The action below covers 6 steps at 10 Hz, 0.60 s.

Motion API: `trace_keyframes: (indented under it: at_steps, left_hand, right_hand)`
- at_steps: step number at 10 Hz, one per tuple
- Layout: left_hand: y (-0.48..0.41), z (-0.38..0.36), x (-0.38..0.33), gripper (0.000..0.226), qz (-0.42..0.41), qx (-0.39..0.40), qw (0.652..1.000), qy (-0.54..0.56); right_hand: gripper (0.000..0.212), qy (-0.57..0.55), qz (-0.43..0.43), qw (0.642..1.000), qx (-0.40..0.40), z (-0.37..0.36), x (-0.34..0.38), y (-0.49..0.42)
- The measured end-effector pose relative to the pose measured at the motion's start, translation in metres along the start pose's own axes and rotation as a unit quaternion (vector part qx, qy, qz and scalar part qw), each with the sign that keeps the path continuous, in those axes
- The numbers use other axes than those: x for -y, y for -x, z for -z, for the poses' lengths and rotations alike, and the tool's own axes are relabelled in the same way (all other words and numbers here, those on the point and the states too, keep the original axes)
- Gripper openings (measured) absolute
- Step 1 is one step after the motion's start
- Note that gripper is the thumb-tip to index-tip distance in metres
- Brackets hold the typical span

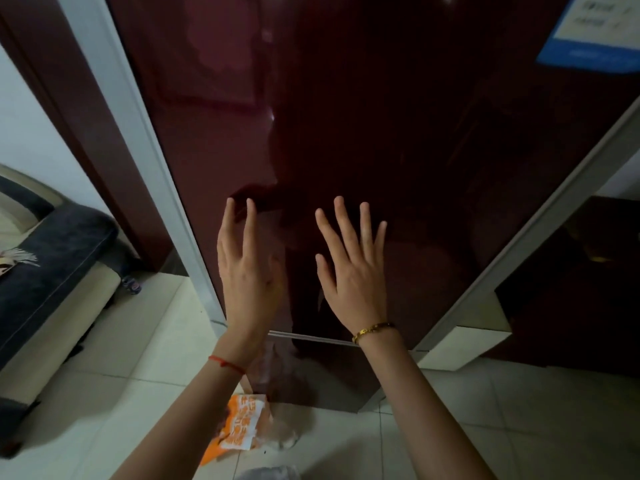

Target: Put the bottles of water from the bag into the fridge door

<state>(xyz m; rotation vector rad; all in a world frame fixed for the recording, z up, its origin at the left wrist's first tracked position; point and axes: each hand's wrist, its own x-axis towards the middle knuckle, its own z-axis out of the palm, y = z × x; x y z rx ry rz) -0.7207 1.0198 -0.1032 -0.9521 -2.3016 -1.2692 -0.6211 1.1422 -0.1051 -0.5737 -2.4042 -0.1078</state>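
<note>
The fridge door is glossy dark red and shut, filling the upper middle of the view. My left hand is raised in front of it, fingers spread, empty. My right hand is beside it, palm toward the door, fingers apart, holding nothing; whether it touches the door I cannot tell. An orange and white plastic bag lies on the tiled floor at the foot of the fridge, below my left forearm. No water bottles can be made out.
A dark blue and cream sofa stands at the left. A dark cabinet is right of the fridge. A blue and white sticker sits on the door's upper right. Pale floor tiles surround the bag.
</note>
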Motion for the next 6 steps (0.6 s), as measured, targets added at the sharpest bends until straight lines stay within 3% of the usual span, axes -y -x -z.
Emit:
trace_keyframes:
  at_steps: [4,6]
  left_hand:
    - [-0.003,0.004,0.017,0.077,-0.026,0.012,0.999,-0.027]
    - [0.003,0.024,0.015,0.073,-0.032,0.033,0.997,0.064]
  right_hand:
    - [0.061,-0.056,0.0,0.998,0.007,0.006,-0.002,0.0]
    - [0.056,-0.193,-0.065,0.979,-0.022,0.027,0.006,0.019]
